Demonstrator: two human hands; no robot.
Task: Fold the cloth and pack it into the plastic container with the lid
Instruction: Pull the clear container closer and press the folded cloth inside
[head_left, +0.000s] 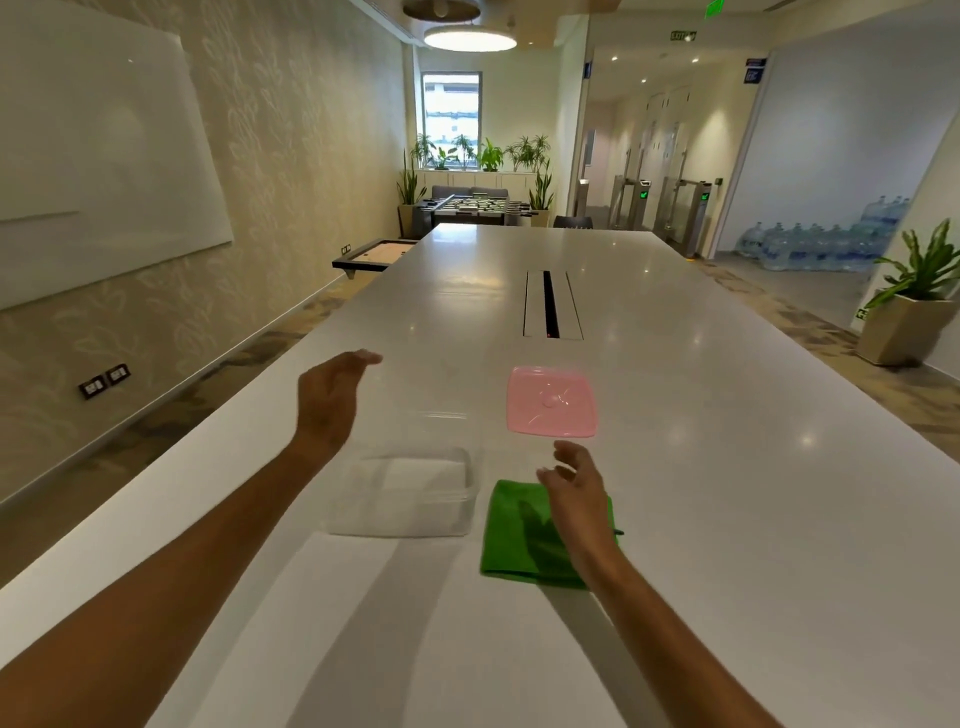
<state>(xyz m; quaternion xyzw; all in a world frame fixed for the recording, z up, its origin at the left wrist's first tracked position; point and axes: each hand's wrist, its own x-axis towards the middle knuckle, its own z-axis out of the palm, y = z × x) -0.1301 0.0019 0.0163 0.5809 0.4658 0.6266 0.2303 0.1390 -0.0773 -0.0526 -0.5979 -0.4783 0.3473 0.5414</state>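
Observation:
A green cloth (514, 540) lies folded into a rough square on the white table (727, 467), just right of a clear plastic container (410, 493) that stands without its lid. The pink lid (551, 401) rests flat on the table beyond the cloth. My right hand (574, 486) hovers over the cloth's far right part, fingers apart and holding nothing. My left hand (332, 395) is raised above the table, beyond and to the left of the container, fingers loosely curled and holding nothing.
A cable slot (551, 306) with a dark opening runs down the table's middle, beyond the lid. The table's left edge passes close to my left forearm. A potted plant (914, 306) stands on the floor to the right.

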